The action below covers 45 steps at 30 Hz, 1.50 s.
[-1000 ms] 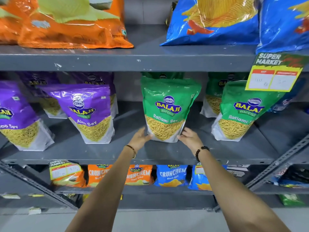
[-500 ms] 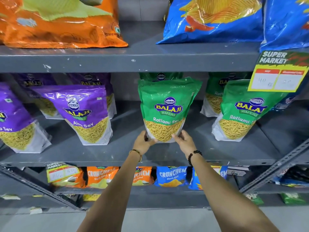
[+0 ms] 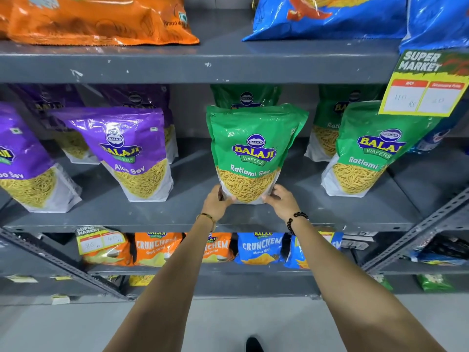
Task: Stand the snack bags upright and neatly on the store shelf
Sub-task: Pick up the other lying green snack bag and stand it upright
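A green Ratlami Sev bag (image 3: 253,148) stands upright in the middle of the grey middle shelf (image 3: 193,217). My left hand (image 3: 215,203) grips its lower left corner and my right hand (image 3: 281,201) grips its lower right corner. Another green bag (image 3: 245,96) stands right behind it. To the right, a green Ratlami Sev bag (image 3: 368,153) leans leftward, with one more green bag (image 3: 327,128) behind. Left of the middle stand purple Aloo Sev bags (image 3: 134,153), one (image 3: 22,161) at the far left edge.
Orange chip bags (image 3: 96,19) and blue chip bags (image 3: 330,13) lie on the top shelf. A yellow price tag (image 3: 426,85) hangs at the upper right. Small Crunchem packets (image 3: 258,247) line the lower shelf. Diagonal metal braces (image 3: 418,229) cross both lower corners.
Both hands closed in from beside the green bag onto its bottom corners, and the bag now stands straighter and slightly nearer the shelf's front.
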Each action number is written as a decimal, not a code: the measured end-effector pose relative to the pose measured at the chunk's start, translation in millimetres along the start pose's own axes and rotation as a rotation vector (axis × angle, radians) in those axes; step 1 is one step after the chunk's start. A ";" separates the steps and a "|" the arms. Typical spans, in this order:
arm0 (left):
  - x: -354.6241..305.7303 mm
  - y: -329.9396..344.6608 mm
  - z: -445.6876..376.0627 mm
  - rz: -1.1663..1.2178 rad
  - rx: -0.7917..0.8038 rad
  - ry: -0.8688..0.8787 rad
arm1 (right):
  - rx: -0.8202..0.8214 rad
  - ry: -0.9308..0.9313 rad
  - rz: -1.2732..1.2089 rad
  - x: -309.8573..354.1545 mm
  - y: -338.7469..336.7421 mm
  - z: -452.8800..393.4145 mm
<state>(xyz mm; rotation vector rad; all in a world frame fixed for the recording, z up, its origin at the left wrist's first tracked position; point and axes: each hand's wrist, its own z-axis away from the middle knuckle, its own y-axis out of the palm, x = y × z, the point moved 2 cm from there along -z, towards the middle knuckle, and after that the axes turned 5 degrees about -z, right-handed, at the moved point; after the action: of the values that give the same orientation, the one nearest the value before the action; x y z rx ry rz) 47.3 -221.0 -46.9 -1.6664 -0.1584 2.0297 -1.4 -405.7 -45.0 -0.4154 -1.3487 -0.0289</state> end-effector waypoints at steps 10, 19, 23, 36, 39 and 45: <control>5.1 -1.8 17.5 -0.025 -0.028 0.011 | -0.032 0.006 -0.017 -4.7 -0.6 12.8; 3.6 -1.4 19.6 -0.006 -0.034 -0.003 | -0.022 0.013 0.010 -1.9 -2.1 12.6; 3.6 -1.5 21.2 0.016 -0.028 -0.014 | -0.016 0.028 0.016 -1.1 -4.3 12.6; 0.2 -3.5 23.7 0.004 -0.012 -0.003 | -0.033 0.075 -0.038 -1.1 -5.6 14.3; 0.2 -4.1 23.8 -0.006 -0.018 -0.001 | -0.031 0.071 -0.052 -1.0 -5.2 15.7; 1.8 0.8 43.2 -0.030 -0.193 -0.019 | -0.132 0.097 -0.113 -12.2 -11.2 33.1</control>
<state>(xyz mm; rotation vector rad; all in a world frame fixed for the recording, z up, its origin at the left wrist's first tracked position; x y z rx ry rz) 6.0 -211.3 -38.3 -1.7479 -0.3950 2.0628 -38.1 -408.6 -48.3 -0.4429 -1.2767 -0.2298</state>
